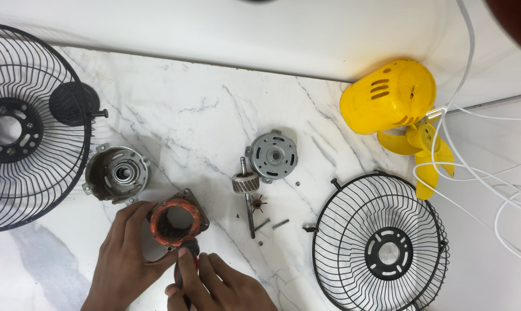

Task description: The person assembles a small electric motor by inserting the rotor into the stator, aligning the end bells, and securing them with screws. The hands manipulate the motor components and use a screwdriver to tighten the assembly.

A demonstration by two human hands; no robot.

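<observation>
Head view, step in hand: a small fan motor lies in pieces on the white marble counter (174, 86). The left hand (125, 256) steadies the stator (177, 222), a ring of orange-brown windings in a metal frame, low in the frame at about 7 o'clock.
Left fingers: curled round the stator's left rim, clamped on it.
Right hand (217, 285): at 6 o'clock, fingers closed on a dark-tipped tool with a trace of red handle (188, 253), its tip against the stator's lower edge.
Judged stage: the motor looks already split; work appears to be on the stator itself.
Next move calls for: a firm hold on the frame and a light tool tip, since the windings look easy to nick.
Laid out nearby: rear housing with bearing (116, 173) at the stator's 10 o'clock; rotor on its shaft (247, 190) at its 2 o'clock; front end cap (273, 155) just beyond the rotor; loose screws (272, 224) beside the shaft.
Farther off: black grille (381, 247) at 4 o'clock; a second grille (24, 126) at 9 o'clock; yellow motor cover (390, 95) and yellow blades (424, 155) at 2 o'clock, with white cable (473, 167).
Hidden or unclear: the tool's kind cannot be told, its shaft covered by the right hand; both wrists cut off by the bottom edge; left grille cut off by the frame.
</observation>
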